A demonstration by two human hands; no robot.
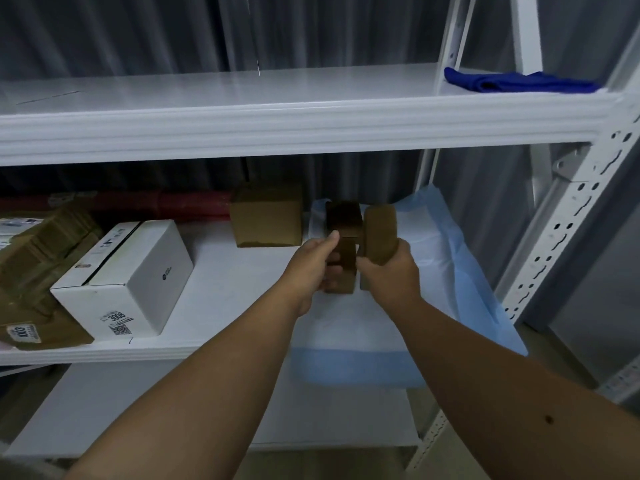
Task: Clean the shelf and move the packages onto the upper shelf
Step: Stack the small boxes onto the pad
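Note:
My left hand [313,266] grips a dark brown cardboard package [343,237], and my right hand [389,275] grips a lighter brown package [380,233]. Both packages are held side by side, lifted just above the middle shelf [221,282], over a blue and white pad [450,258]. A brown box [266,216] stands at the back of that shelf. To the left lie a white box [128,282] and a pile of brown packages [38,268]. The white upper shelf [242,95] runs across above, with a folded blue cloth [516,82] at its right end.
White perforated uprights [561,233] frame the rack on the right. A grey curtain [173,32] hangs behind. A red roll [145,202] lies along the back of the middle shelf. A lower white shelf [173,410] shows beneath my arms.

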